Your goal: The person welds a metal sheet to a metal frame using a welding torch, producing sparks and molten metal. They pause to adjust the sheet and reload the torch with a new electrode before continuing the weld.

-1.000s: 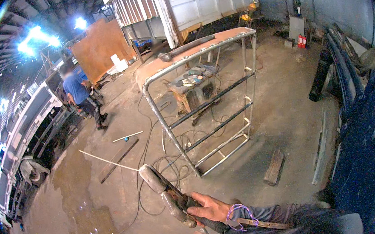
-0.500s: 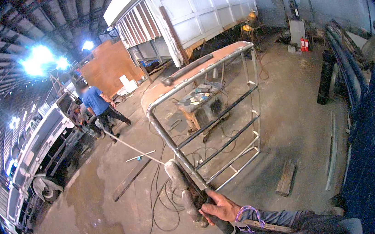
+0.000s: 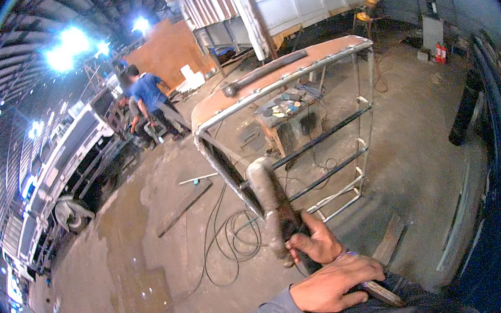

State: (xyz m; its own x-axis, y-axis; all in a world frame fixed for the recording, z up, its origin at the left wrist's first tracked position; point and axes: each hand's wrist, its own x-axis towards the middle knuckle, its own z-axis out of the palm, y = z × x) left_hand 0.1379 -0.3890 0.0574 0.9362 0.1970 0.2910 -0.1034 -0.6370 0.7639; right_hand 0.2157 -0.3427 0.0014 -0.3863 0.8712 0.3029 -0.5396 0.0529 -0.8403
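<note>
My right hand (image 3: 316, 245) is closed around the dark handle of a welding electrode holder (image 3: 274, 200), its worn, pale-tipped head pointing up and away. A thin rod (image 3: 225, 149) appears to run from its tip, crossing in front of the frame. Over my right wrist lies my left hand (image 3: 333, 284), fingers curled. A flat wooden stick (image 3: 385, 294) comes out between its thumb and fingers; the grip is partly hidden. Beyond the holder stands a welded metal tube frame (image 3: 299, 151) with dark crossbars and a brown panel on top. A hammer (image 3: 266, 74) rests on that panel.
Cables (image 3: 236, 245) coil on the floor left of the frame. Behind it stands a small cluttered table (image 3: 290, 127). A wood block (image 3: 389, 238) lies at right, near a dark cylinder (image 3: 466, 107). Two people (image 3: 151, 97) work by a truck chassis (image 3: 73, 176) at far left.
My left hand has risen from the lower edge onto my right wrist and the wooden stick. The electrode holder has moved up and right in view, and the whole scene has shifted right.
</note>
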